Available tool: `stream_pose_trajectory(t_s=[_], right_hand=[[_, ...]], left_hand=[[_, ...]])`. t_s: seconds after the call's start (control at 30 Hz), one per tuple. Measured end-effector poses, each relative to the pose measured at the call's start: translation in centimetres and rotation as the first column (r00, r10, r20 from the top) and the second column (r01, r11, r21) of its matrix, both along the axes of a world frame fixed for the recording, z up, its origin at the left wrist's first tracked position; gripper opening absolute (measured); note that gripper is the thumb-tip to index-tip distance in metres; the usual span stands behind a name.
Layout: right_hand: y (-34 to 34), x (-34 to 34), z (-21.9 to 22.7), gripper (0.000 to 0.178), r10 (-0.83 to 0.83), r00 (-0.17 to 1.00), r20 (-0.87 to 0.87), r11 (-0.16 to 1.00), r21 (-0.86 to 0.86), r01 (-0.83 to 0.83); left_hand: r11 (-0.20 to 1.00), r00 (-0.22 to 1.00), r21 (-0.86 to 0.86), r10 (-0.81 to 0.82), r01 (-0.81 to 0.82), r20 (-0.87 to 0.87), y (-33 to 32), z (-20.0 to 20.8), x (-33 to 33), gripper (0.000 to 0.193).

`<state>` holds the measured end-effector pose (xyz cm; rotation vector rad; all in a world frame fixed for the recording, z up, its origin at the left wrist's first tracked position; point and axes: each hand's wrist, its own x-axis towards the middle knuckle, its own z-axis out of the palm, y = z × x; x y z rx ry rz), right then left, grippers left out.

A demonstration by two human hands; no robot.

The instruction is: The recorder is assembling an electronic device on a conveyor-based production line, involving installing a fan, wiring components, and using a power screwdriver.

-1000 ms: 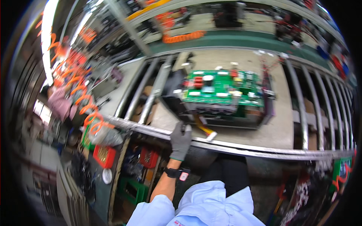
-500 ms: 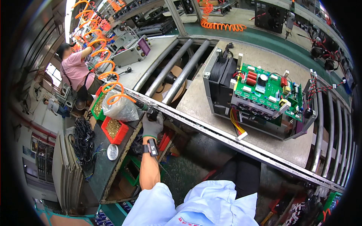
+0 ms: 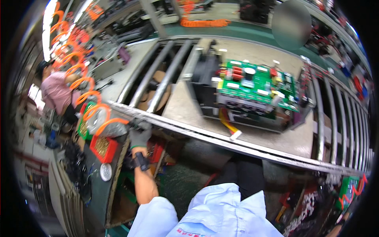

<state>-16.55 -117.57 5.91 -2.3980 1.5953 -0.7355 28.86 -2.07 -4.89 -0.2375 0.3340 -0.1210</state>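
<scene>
My left hand [image 3: 140,135], in a grey glove with a dark strapped device on the wrist, is closed around a dark air screwdriver [image 3: 136,125] at the bench's front rail. An orange coiled hose [image 3: 112,123] leads to the tool. Motion blurs the fingers. At the lower right rim, a bit of skin [image 3: 335,230] shows, likely my right arm; its fingers cannot be made out. On the bench ahead stands a dark metal chassis [image 3: 203,85] carrying a green circuit board [image 3: 252,85]. A yellow cable with a white connector [image 3: 235,135] hangs over its front.
Left of my hand are a red bin of brass-coloured screws [image 3: 103,148], a green bin [image 3: 83,128], a clear plastic bag [image 3: 112,129] and a small round metal dish [image 3: 106,172]. Metal rollers [image 3: 169,75] flank the work plate. A person in pink [image 3: 57,91] works at far left.
The view has swung, so the bench and chassis sit further left in the picture. My left hand stays on the screwdriver by the rail. A bit of skin now shows at the lower right.
</scene>
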Motion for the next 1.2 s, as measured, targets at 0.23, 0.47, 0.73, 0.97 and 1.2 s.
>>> stream_pose_trajectory(t_s=[0.23,0.47,0.73,0.97,1.2], right_hand=[[9.8,7.3,6.9,0.026,0.283,0.842,0.459,0.94,-0.307,-0.148],[36.2,28.0,1.5,0.027,0.856,0.427,0.291,0.462,-0.062,-0.885],[43.6,36.5,-2.8,0.022,0.968,0.23,0.099,0.224,0.07,-0.972],[44.5,33.6,-1.2,0.023,0.819,0.424,0.386,0.344,0.261,-0.902],[48.9,33.7,-3.5,0.033,0.47,0.517,0.715,0.204,0.482,-0.852]], left_hand=[[-0.432,0.993,0.9,-0.117,-0.052,0.002,-5.9,0.0,-10.7,0.01],[0.548,0.765,0.604,-0.622,0.578,-0.167,-18.4,8.4,-19.6,0.054],[0.247,0.469,0.799,-0.882,0.548,-0.049,-33.7,9.4,-13.2,0.057],[0.25,0.455,0.744,-0.887,0.62,-0.082,-39.1,7.3,-11.3,0.052],[0.231,0.448,0.734,-0.887,0.639,-0.112,-38.6,4.9,-11.4,0.065]])
